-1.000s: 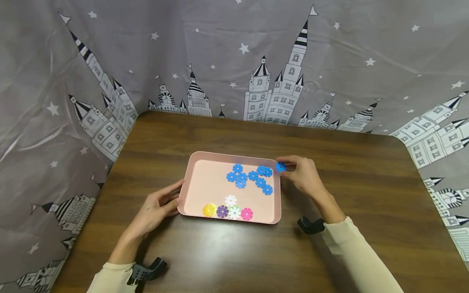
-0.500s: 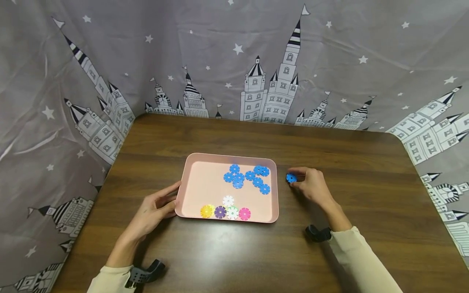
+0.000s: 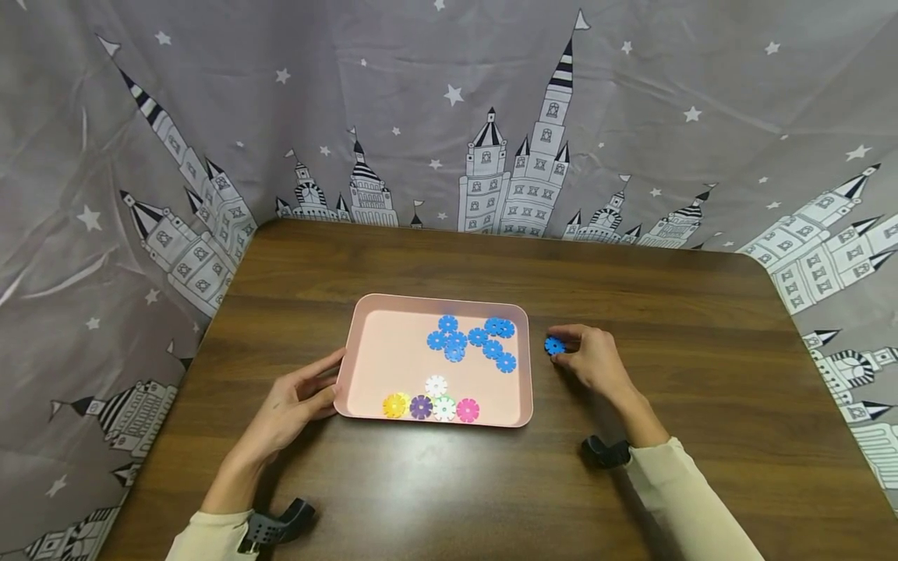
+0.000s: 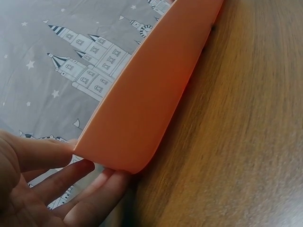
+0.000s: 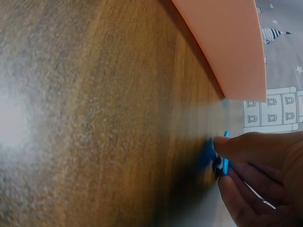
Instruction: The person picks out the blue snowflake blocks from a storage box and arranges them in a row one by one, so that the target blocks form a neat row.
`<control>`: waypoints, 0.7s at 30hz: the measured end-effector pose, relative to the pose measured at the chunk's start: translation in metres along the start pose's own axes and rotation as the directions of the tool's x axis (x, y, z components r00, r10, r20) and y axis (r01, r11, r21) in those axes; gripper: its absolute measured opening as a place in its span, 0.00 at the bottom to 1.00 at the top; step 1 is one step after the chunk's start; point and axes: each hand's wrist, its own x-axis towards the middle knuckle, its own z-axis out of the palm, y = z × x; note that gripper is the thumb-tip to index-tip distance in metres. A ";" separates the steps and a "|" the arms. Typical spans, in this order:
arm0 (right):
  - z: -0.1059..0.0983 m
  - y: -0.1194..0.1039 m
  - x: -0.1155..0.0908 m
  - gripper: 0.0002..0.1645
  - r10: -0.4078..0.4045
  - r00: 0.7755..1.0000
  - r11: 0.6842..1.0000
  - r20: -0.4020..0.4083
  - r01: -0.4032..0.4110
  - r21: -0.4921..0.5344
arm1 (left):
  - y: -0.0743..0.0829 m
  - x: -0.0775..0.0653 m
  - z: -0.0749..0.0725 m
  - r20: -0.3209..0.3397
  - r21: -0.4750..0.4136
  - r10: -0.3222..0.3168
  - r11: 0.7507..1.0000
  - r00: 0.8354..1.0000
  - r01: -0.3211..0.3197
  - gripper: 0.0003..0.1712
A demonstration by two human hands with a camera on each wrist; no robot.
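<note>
A pink tray (image 3: 393, 366) lies on the table, and its left end is held by my left hand (image 3: 295, 405). In the left wrist view, the left hand (image 4: 61, 179) has digits at the tray's rim and lower corner. Just beyond the tray's right side, my right hand (image 3: 592, 358) pinches a blue snowflake building disc (image 3: 554, 345). That disc (image 5: 226, 153) appears edge-on between thumb and fingers in the right wrist view, low over the tabletop; contact with the table cannot be told.
Several blue discs (image 3: 455, 340) lie in the tray's far right half. Along its near wall are yellow (image 3: 394, 405), purple (image 3: 421, 407), white (image 3: 436, 386) and pink (image 3: 468, 410) discs. A grey castle-print curtain (image 3: 421, 101) hangs behind the wooden table (image 3: 666, 312).
My right hand has carried the blue disc from the tray's right rim outward and down toward the table on the right. The left hand stays at the tray's left end.
</note>
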 end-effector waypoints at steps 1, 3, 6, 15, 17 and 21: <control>0.000 0.000 0.000 0.22 0.000 1.000 1.000 0.000 0.000 0.000 | 0.000 0.000 0.000 0.002 -0.002 0.001 1.000 1.000 -0.001 0.32; 0.000 -0.001 0.000 0.23 0.001 1.000 1.000 -0.002 -0.001 0.007 | 0.000 0.000 -0.001 0.005 -0.008 0.007 1.000 1.000 -0.007 0.32; 0.000 -0.001 -0.001 0.23 -0.003 1.000 1.000 0.000 0.003 0.019 | -0.001 0.000 -0.001 0.011 -0.019 0.018 1.000 1.000 -0.017 0.32; -0.001 -0.004 0.000 0.23 -0.004 1.000 1.000 0.008 0.004 0.022 | -0.004 0.001 -0.001 0.021 -0.048 0.028 0.998 0.999 -0.027 0.32; -0.003 -0.008 0.002 0.23 -0.005 1.000 0.999 0.007 0.005 0.039 | -0.004 0.001 -0.001 0.022 -0.052 0.026 0.998 0.999 -0.025 0.32; -0.007 -0.018 0.007 0.24 -0.029 1.000 0.998 -0.011 0.030 0.050 | -0.004 0.001 -0.001 0.018 -0.049 0.023 0.999 1.000 -0.022 0.32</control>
